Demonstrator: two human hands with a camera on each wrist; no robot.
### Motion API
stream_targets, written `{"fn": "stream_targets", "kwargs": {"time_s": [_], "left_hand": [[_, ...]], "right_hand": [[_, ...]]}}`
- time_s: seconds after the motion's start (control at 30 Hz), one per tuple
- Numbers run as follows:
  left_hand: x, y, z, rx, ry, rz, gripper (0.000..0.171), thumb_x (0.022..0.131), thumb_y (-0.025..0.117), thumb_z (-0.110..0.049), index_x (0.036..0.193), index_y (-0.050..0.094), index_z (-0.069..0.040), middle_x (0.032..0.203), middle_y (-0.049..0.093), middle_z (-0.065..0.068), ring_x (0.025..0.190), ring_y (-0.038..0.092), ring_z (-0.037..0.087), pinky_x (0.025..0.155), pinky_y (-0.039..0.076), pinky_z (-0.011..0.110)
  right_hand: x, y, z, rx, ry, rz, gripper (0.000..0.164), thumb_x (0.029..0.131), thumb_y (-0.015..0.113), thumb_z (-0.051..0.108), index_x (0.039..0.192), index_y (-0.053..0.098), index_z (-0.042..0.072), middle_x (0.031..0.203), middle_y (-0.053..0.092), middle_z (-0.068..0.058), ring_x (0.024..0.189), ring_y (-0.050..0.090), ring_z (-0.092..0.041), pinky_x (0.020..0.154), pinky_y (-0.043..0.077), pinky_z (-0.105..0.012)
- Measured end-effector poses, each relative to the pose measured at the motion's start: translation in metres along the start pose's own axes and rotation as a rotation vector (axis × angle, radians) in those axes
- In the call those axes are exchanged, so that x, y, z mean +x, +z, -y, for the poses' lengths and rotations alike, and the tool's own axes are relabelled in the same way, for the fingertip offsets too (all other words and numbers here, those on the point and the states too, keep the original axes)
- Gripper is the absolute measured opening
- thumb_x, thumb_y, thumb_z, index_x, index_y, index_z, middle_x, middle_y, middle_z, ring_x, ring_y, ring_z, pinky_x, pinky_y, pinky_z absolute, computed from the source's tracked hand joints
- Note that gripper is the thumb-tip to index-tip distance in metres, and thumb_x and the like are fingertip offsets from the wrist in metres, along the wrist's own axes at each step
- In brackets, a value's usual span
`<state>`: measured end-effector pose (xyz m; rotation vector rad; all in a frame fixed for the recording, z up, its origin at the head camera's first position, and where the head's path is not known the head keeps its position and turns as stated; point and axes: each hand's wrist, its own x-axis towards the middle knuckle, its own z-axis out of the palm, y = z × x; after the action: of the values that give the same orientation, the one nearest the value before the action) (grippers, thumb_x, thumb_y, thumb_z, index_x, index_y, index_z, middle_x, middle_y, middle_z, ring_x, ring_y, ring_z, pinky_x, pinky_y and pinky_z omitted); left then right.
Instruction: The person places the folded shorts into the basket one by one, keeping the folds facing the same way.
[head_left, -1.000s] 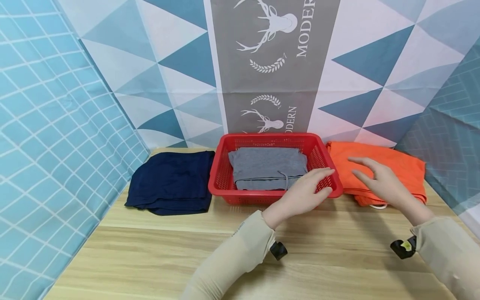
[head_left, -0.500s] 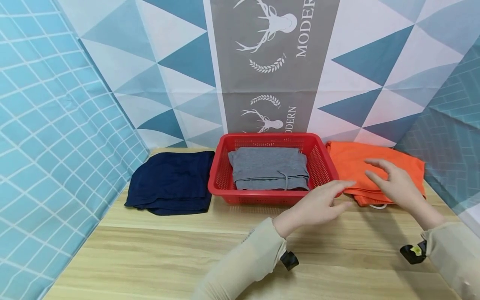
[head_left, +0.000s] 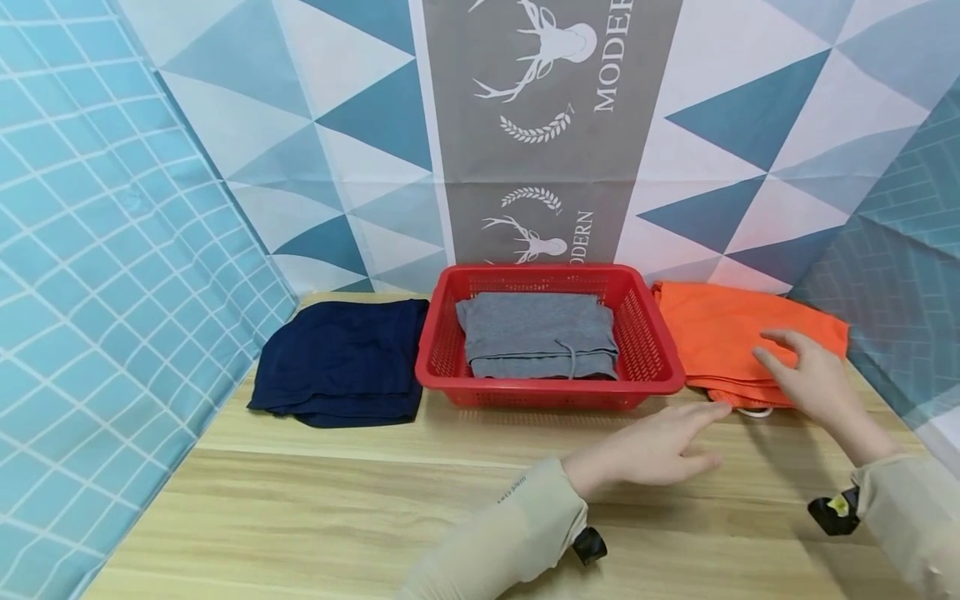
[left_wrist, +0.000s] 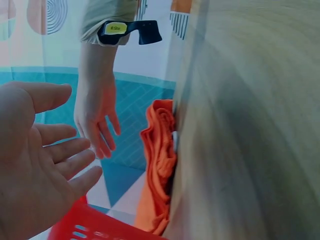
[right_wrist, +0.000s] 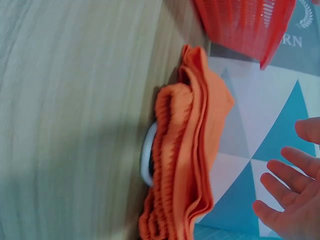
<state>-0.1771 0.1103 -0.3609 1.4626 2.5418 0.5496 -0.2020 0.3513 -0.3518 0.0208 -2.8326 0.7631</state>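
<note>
My left hand (head_left: 652,450) hovers over the wood in front of the red basket (head_left: 525,397), to the right of its middle. Its fingers are extended and it holds nothing. Above the near right part of the folded orange garment (head_left: 712,333) is my right hand (head_left: 817,383), fingers spread and apart from the cloth. The garment's gathered waistband and a white cord (right_wrist: 148,155) show in the right wrist view. Inside the basket lies a folded grey garment (head_left: 536,325) with a drawstring. In the left wrist view the left palm (left_wrist: 35,185) is bare.
A folded navy garment (head_left: 341,358) lies left of the basket on the wooden table (head_left: 300,500). Patterned wall sheets (head_left: 375,167) stand close behind the basket and garments. Blue tiled sheeting (head_left: 112,250) borders the table's left side.
My left hand has moved away from the basket's right front rim, toward the right and nearer to me. My right hand has shifted right and slightly nearer over the orange garment. The garments stay put.
</note>
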Motion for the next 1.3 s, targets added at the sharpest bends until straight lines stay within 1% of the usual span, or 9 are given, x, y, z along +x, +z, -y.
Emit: {"fn": "stream_targets", "kwargs": {"time_s": [0.17,0.3,0.43,0.57,0.7,0.9,1.03,1.17,1.3], "left_hand": [[0.003,0.011,0.001,0.015,-0.067,0.044,0.064,0.093,0.044,-0.044,0.146,0.017,-0.023,0.149,0.020,-0.011,0.135,0.018,0.003,0.107,0.019,0.017],[0.006,0.018,0.005,0.073,-0.101,0.085,0.067,0.091,0.046,-0.046,0.146,0.018,-0.019,0.149,0.021,-0.008,0.136,0.019,0.007,0.108,0.020,0.021],[0.012,0.026,0.007,0.096,-0.143,0.091,0.067,0.090,0.047,-0.046,0.145,0.021,-0.018,0.149,0.022,-0.008,0.136,0.020,0.007,0.108,0.021,0.021],[0.020,0.031,0.006,0.045,-0.179,0.050,0.063,0.090,0.049,-0.044,0.143,0.027,-0.017,0.146,0.029,-0.008,0.133,0.026,0.005,0.105,0.024,0.018],[0.027,0.036,0.005,-0.014,-0.224,-0.006,0.061,0.089,0.051,-0.041,0.141,0.032,-0.016,0.143,0.033,-0.006,0.130,0.030,0.004,0.103,0.027,0.017],[0.031,0.045,0.006,-0.082,-0.290,-0.100,0.057,0.088,0.053,-0.039,0.136,0.039,-0.013,0.140,0.037,-0.004,0.127,0.036,0.006,0.100,0.030,0.017],[0.035,0.049,0.008,-0.094,-0.330,-0.149,0.051,0.086,0.055,-0.039,0.128,0.045,-0.012,0.135,0.041,-0.004,0.124,0.037,0.006,0.099,0.031,0.016],[0.038,0.049,0.011,-0.129,-0.391,-0.164,0.055,0.086,0.056,-0.038,0.133,0.041,-0.013,0.138,0.036,-0.004,0.126,0.034,0.007,0.099,0.032,0.017],[0.041,0.049,0.014,-0.224,-0.433,-0.163,0.063,0.087,0.055,-0.037,0.141,0.032,-0.014,0.145,0.028,-0.003,0.130,0.030,0.009,0.099,0.033,0.018]], "right_hand": [[-0.002,0.001,-0.014,0.005,0.046,0.014,0.065,0.094,0.039,0.044,0.133,0.034,-0.008,0.130,0.033,-0.038,0.112,0.033,-0.054,0.083,0.028,-0.066],[-0.002,0.002,-0.024,0.013,0.052,0.064,0.067,0.095,0.039,0.043,0.134,0.029,-0.011,0.130,0.030,-0.039,0.113,0.029,-0.056,0.085,0.026,-0.067],[-0.002,0.002,-0.034,0.004,0.084,0.111,0.072,0.094,0.038,0.045,0.137,0.023,-0.011,0.131,0.027,-0.041,0.113,0.028,-0.057,0.086,0.025,-0.068],[-0.002,0.003,-0.042,-0.005,0.119,0.115,0.075,0.094,0.038,0.046,0.139,0.016,-0.010,0.129,0.027,-0.043,0.111,0.029,-0.059,0.085,0.025,-0.068],[-0.003,0.006,-0.047,0.014,0.114,0.096,0.075,0.094,0.038,0.044,0.140,0.012,-0.009,0.129,0.026,-0.044,0.111,0.029,-0.059,0.085,0.025,-0.069],[-0.003,0.007,-0.051,0.032,0.135,0.031,0.076,0.093,0.041,0.045,0.141,0.012,-0.007,0.135,0.019,-0.042,0.117,0.022,-0.060,0.088,0.021,-0.069],[-0.005,0.004,-0.054,0.019,0.182,0.020,0.079,0.092,0.041,0.049,0.142,0.012,-0.005,0.137,0.017,-0.041,0.117,0.020,-0.060,0.087,0.021,-0.069],[-0.005,0.002,-0.056,0.009,0.223,0.023,0.081,0.091,0.040,0.051,0.142,0.012,-0.005,0.136,0.015,-0.042,0.116,0.020,-0.060,0.088,0.021,-0.069],[-0.004,0.001,-0.060,0.003,0.243,0.003,0.080,0.092,0.040,0.049,0.140,0.013,-0.009,0.134,0.016,-0.043,0.116,0.020,-0.060,0.091,0.020,-0.067]]}}
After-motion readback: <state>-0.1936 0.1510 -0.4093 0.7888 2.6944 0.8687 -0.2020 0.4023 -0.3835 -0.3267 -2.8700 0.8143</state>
